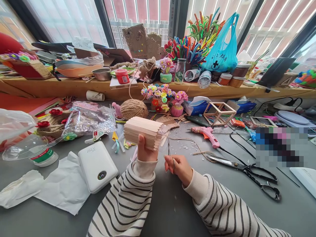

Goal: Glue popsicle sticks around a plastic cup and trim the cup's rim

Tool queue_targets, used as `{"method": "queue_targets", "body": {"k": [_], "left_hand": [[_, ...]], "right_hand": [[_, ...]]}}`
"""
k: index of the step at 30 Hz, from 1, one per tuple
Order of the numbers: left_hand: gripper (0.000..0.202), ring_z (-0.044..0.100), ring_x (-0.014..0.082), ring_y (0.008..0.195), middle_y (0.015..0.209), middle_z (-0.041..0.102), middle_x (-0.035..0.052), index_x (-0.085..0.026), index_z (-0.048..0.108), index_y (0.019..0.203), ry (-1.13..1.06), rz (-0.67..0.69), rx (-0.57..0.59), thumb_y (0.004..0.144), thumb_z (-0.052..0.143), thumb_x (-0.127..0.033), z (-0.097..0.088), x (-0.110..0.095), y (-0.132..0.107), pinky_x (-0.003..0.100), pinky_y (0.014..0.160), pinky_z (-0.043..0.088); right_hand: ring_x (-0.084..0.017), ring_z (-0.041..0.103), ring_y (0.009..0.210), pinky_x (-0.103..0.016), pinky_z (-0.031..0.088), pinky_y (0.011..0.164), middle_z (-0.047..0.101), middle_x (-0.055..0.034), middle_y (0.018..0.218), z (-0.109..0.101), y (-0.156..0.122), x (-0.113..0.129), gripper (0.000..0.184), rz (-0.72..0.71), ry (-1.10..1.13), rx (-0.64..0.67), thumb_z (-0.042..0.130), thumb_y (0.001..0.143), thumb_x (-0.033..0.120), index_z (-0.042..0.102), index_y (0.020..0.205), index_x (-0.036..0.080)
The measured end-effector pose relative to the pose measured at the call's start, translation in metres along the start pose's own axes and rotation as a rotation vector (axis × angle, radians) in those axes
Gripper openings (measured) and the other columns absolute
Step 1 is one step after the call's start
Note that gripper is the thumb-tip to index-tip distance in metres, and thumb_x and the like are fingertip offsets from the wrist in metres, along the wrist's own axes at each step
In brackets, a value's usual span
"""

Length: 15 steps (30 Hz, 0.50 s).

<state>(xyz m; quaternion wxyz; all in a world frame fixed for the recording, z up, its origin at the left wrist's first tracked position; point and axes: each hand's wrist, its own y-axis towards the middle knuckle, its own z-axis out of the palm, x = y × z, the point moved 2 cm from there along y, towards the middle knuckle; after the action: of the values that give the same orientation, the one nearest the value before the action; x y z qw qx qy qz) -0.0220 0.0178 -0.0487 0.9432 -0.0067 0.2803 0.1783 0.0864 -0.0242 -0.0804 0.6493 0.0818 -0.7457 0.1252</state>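
My left hand (145,151) is wrapped round a small box made of wooden craft sticks (142,126), held up above the table with the thumb across its near side. Clear film or plastic (163,131) shows at the box's right end. Just to the right, my right hand (179,166) is closed on small scissors (169,147), their thin blades pointing up towards that end. One finger loop shows at the fingers. Whether the blades touch the film, I cannot tell.
A pink glue gun (208,135) and large black-handled scissors (243,168) lie to the right. A white power bank (98,167) and crumpled tissue (63,184) are at left. Behind stand a twine ball (134,109), crocheted flowers (158,93) and a wooden stick frame (219,113).
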Motion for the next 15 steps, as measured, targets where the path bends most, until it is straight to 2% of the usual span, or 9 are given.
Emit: {"method": "queue_targets", "body": {"k": [4,10,15], "left_hand": [[0.04,0.06,0.0206,0.096,0.09,0.07,-0.0039,-0.028,0.067,0.091,-0.005,0.017,0.009,0.057,0.07,-0.049,-0.0001,-0.0001,-0.0007,0.031,0.077,0.051],[0.037,0.059,0.0196,0.097,0.092,0.07,-0.0033,-0.028,0.067,0.092,0.009,0.005,0.048,0.06,0.069,-0.047,-0.0003,0.0009,-0.0015,0.031,0.08,0.05],[0.035,0.06,0.0189,0.096,0.091,0.07,-0.0042,-0.029,0.067,0.09,0.01,-0.002,0.087,0.06,0.068,-0.048,0.0001,0.0004,-0.002,0.03,0.08,0.05]], "right_hand": [[-0.004,0.03,0.036,-0.021,0.022,0.039,0.036,0.0051,0.038,0.0045,0.0008,-0.0049,0.06,0.007,0.074,0.056,0.041,0.069,0.071,0.055,0.048,0.016],[-0.003,0.027,0.034,-0.021,0.019,0.037,0.036,0.0054,0.037,0.0074,-0.0005,-0.0027,0.06,0.012,0.148,0.09,0.042,0.068,0.071,0.054,0.047,0.015],[-0.003,0.028,0.034,-0.021,0.02,0.037,0.036,0.0054,0.036,0.0086,-0.0022,-0.0019,0.06,0.023,0.155,0.058,0.043,0.067,0.071,0.055,0.048,0.015]]}}
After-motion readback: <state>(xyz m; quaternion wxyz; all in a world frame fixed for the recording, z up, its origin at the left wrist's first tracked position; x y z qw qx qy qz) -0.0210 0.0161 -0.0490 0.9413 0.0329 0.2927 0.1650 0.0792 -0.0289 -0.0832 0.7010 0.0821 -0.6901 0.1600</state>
